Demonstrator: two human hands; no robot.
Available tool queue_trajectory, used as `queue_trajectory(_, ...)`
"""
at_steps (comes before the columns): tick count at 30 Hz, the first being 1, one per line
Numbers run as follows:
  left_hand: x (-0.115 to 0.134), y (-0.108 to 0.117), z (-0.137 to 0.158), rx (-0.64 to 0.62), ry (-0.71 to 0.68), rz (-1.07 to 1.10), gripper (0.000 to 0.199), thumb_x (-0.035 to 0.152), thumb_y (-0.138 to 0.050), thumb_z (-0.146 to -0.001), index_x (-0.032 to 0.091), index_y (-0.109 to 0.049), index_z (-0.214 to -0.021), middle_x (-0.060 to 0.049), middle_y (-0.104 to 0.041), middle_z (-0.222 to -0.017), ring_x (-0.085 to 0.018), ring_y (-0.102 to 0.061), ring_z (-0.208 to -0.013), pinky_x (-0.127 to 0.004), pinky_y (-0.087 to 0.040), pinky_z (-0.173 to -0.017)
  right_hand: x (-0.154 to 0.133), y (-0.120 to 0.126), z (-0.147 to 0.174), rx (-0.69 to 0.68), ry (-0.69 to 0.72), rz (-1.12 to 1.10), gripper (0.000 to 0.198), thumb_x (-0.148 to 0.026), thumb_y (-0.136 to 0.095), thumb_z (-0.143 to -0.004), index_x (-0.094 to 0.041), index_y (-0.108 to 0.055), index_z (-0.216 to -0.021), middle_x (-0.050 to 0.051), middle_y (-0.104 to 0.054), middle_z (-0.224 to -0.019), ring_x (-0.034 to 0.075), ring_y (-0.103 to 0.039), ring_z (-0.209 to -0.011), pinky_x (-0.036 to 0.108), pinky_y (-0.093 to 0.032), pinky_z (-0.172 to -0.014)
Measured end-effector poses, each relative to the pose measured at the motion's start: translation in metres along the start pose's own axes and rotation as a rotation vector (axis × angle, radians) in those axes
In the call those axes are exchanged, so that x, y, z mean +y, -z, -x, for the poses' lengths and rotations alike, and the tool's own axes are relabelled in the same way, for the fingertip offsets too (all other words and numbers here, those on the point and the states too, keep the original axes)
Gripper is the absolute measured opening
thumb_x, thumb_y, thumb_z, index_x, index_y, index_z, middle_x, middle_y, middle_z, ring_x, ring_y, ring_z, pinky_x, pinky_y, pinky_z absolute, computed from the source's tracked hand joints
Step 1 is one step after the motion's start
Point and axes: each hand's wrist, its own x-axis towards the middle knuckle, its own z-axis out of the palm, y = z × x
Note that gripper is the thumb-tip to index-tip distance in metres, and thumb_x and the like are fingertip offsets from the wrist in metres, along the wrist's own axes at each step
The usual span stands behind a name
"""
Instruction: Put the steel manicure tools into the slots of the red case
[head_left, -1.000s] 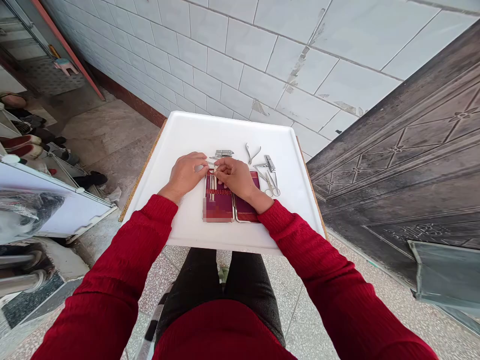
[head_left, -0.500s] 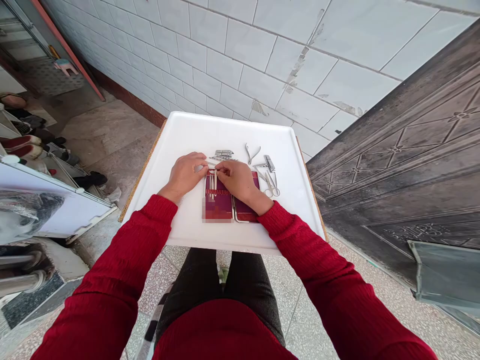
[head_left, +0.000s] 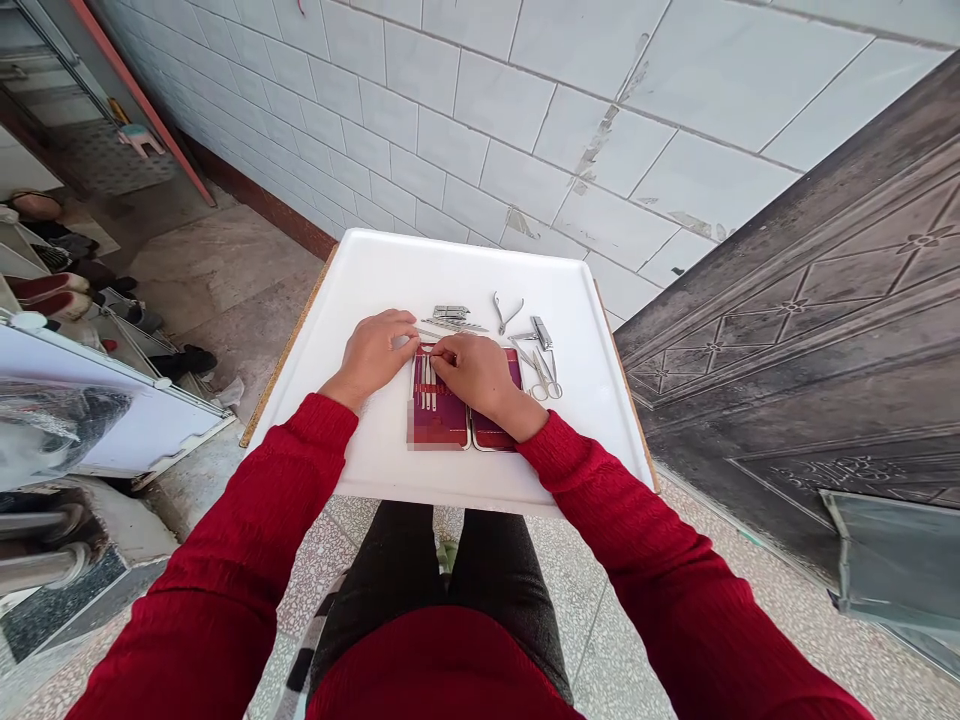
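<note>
A manicure case (head_left: 442, 430), dark red and purple, lies unfolded on the white tabletop. Several slim metal manicure tools (head_left: 426, 372) stand side by side in the red loop strip of its left half. My right hand (head_left: 480, 370) is over the case, thumb and forefinger pinched on the upper end of one such tool; its tip is hidden by the fingers. At the case's upper left corner rests my left hand (head_left: 373, 350), thumb and forefinger apart, with the thumb at the case edge. The right hand hides part of the case's right half.
Beyond the case lie nail clippers (head_left: 451, 312) with other slim metal tools, and a cuticle nipper (head_left: 507, 312). To the right are another nail clipper (head_left: 541, 330) and small scissors (head_left: 547, 382). A tiled wall (head_left: 502, 130) stands behind the white table (head_left: 352, 455), a dark door (head_left: 795, 330) to the right.
The tool under my right hand has slid down through the loop strip, so its lower end shows below it. The right fingers have shifted slightly toward me; the left hand stays at the corner.
</note>
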Motion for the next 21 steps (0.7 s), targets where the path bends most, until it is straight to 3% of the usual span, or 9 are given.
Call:
queue_trajectory(5, 0.000, 0.000, 0.000, 0.000, -0.009, -0.004, 0.020, 0.029, -0.058, -0.090, 0.024, -0.076, -0.085, -0.004, -0.076, -0.120, -0.025, -0.070, -0.113, -0.043, -0.053, -0.106, 0.004, 0.013, -0.006, 0.043, -0.033, 0.008, 0.016, -0.021, -0.060, -0.092, -0.021, -0.076, -0.090, 0.002, -0.077, -0.088, 0.019, -0.065, -0.080, 0.030, -0.039, -0.068)
queue_trajectory(10, 0.002, 0.000, 0.001, -0.009, -0.002, 0.004, 0.020, 0.028, -0.058, -0.090, 0.024, -0.076, -0.084, -0.004, -0.076, -0.120, -0.025, -0.070, -0.113, -0.043, -0.053, -0.106, 0.005, 0.038, -0.022, 0.053, -0.091, 0.172, 0.023, -0.016, -0.055, -0.092, -0.021, -0.078, -0.093, 0.005, -0.078, -0.097, 0.021, -0.066, -0.085, 0.031, -0.039, -0.068)
queue_trajectory(14, 0.002, 0.000, 0.001, -0.002, -0.008, 0.010, 0.020, 0.028, -0.057, -0.091, 0.023, -0.076, -0.084, -0.004, -0.076, -0.120, -0.025, -0.070, -0.112, -0.042, -0.053, -0.104, -0.002, 0.046, -0.042, -0.055, -0.097, 0.350, 0.027, -0.014, -0.053, -0.093, -0.019, -0.080, -0.096, 0.009, -0.078, -0.101, 0.023, -0.067, -0.089, 0.031, -0.042, -0.071)
queue_trajectory(21, 0.002, 0.000, 0.001, 0.002, -0.009, 0.005, 0.021, 0.028, -0.058, -0.091, 0.023, -0.076, -0.083, -0.004, -0.076, -0.119, -0.026, -0.070, -0.112, -0.044, -0.053, -0.105, -0.010, 0.033, -0.061, -0.216, -0.067, 0.537, 0.026, -0.016, -0.054, -0.096, -0.016, -0.078, -0.107, 0.014, -0.078, -0.109, 0.028, -0.072, -0.101, 0.032, -0.047, -0.076)
